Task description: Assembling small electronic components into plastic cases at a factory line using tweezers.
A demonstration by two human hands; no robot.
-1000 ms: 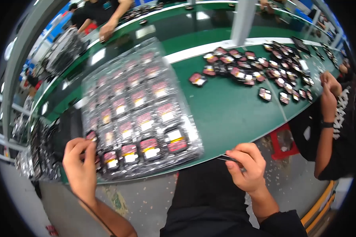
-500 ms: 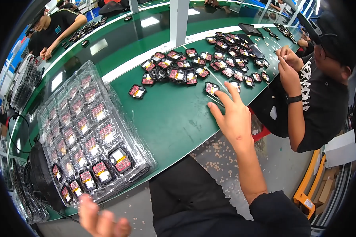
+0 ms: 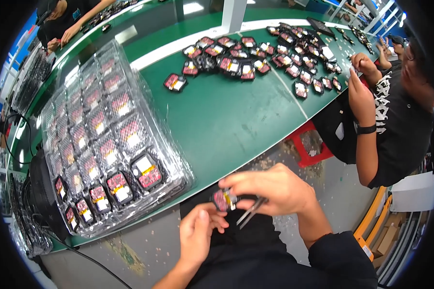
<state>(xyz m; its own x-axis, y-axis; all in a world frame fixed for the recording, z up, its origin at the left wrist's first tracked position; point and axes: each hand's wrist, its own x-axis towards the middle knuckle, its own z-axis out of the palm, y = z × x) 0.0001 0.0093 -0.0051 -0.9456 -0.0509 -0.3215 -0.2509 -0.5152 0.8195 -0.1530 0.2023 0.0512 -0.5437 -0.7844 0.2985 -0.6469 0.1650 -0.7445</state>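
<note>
Above my lap, my right hand (image 3: pixel 275 190) grips a small black-framed electronic module (image 3: pixel 223 200) by its edge, with red circuitry, a yellow strip and a white patch showing. The same hand also carries metal tweezers (image 3: pixel 250 213), whose tips point down toward my lap. Just below and left of the module is my left hand (image 3: pixel 197 236). Its thumb and fingers are apart, and whether a fingertip touches the module I cannot tell. On the left of the green table lies a stack of clear plastic trays (image 3: pixel 171 144); similar modules (image 3: pixel 119 187) sit in the nearest pockets.
Many loose modules (image 3: pixel 229 65) are heaped on the far part of the green table (image 3: pixel 212 125). At the right sits a co-worker (image 3: pixel 386 111) with hands raised, near a red stool (image 3: pixel 306 147). Another person (image 3: pixel 65 21) works across the table. A black cable (image 3: pixel 94 260) hangs at lower left.
My right hand has come back from the table to my lap with the module that lay under its fingers. My left hand has moved right to meet it. The view has shifted slightly.
</note>
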